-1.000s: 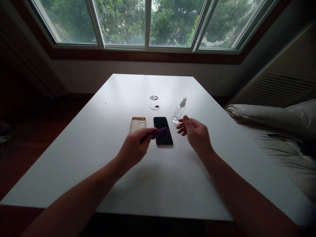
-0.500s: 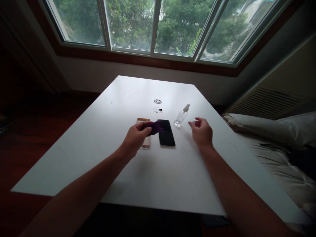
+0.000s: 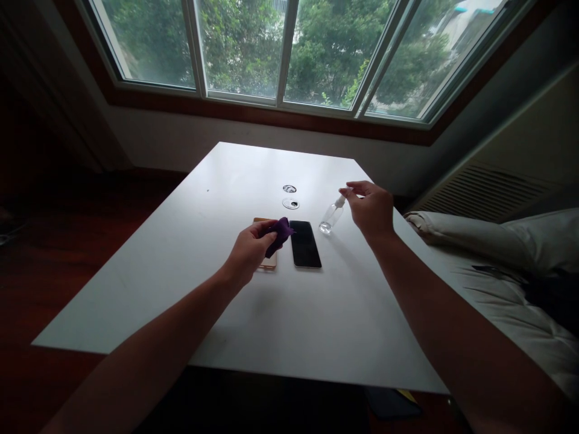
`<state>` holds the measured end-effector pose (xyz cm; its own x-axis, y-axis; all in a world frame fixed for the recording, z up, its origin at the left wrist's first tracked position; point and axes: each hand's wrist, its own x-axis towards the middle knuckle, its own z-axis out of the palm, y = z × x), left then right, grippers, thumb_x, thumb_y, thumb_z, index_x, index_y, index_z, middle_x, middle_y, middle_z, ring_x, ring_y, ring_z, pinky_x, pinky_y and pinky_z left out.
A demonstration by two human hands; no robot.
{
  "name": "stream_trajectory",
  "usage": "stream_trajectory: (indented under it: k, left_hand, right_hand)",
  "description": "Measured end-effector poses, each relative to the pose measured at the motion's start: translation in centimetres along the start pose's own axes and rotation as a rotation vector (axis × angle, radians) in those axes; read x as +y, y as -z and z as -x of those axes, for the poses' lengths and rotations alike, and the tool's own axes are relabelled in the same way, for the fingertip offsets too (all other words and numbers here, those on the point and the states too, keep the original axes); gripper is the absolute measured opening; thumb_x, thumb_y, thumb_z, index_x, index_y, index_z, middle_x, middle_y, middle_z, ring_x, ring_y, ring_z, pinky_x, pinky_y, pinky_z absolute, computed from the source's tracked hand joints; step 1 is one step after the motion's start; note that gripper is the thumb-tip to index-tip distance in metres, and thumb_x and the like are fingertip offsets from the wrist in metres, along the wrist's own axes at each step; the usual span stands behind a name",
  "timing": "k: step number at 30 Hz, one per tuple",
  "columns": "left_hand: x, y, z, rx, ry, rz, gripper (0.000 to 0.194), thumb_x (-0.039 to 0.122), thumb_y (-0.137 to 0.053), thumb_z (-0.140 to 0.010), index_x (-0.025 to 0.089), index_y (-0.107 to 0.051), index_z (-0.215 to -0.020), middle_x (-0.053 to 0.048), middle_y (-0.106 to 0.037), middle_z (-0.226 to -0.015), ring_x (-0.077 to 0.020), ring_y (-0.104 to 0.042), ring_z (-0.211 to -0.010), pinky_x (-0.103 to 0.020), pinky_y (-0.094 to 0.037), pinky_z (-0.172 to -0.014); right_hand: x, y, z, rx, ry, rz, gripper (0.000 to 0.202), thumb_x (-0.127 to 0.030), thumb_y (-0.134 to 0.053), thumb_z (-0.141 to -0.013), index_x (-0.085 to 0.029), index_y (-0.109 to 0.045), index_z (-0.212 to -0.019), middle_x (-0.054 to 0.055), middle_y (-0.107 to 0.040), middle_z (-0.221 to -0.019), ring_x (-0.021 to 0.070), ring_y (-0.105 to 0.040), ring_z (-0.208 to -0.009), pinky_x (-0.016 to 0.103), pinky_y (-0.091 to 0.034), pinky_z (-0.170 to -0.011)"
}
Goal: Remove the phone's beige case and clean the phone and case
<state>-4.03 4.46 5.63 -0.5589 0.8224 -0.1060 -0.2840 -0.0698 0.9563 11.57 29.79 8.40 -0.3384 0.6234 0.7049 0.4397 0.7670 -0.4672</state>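
Spray bottle (image 3: 331, 215), clear with a white nozzle, lies tilted on the white table (image 3: 217, 265), its nozzle end pointing up toward the right hand (image 3: 371, 208). The right hand's thumb and forefinger tips (image 3: 347, 191) are pinched narrow at the nozzle; whether they grip it or only touch it cannot be told. The remaining fingers of that hand are curled loosely behind the pinch.

Left hand (image 3: 248, 252) is closed around a purple cloth (image 3: 280, 232), which bunches out past its fingertips. The cloth hangs just above the table, between a gold phone case (image 3: 268, 260) and a black phone (image 3: 304, 243). The phone case lies directly under the left fingers, mostly covered by them, with only its near and far ends showing. The phone lies flat, screen up, just to the right of the cloth and apart from the left fingertips. It sits between the two hands, with the bottle's base just beyond its far right corner.

Two round cable ports (image 3: 290, 196) are set in the table surface beyond the phone, to the left of the right fingertips. A window (image 3: 280, 48) spans the wall behind the table. Pale bedding (image 3: 497, 241) lies to the right of the right forearm, beside the table edge.
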Motion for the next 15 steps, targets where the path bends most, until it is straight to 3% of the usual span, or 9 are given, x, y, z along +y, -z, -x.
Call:
stream_trajectory:
  k: [4, 15]
  left_hand:
    - [-0.1, -0.1, -0.1, -0.007, 0.002, -0.002, 0.035, 0.014, -0.068, -0.086, 0.015, -0.070, -0.122, -0.014, -0.071, -0.120, -0.0191, -0.070, -0.092, -0.035, -0.058, -0.085]
    - [0.2, -0.4, 0.2, -0.014, -0.014, 0.033, 0.036, 0.013, -0.072, -0.083, 0.013, -0.071, -0.119, -0.015, -0.068, -0.125, -0.0208, -0.069, -0.099, -0.040, -0.059, -0.090]
  right_hand:
    - [0.4, -0.1, 1.3, -0.050, -0.016, -0.005, 0.031, -0.039, -0.069, -0.090, -0.015, -0.076, -0.109, 0.013, -0.079, -0.103, 0.0276, -0.076, -0.093, 0.044, -0.061, -0.084]
    - [1.4, -0.6, 2.2, -0.008, 0.008, -0.021, 0.031, -0.035, -0.063, -0.094, -0.013, -0.072, -0.113, 0.014, -0.077, -0.103, 0.0255, -0.074, -0.089, 0.041, -0.062, -0.079]
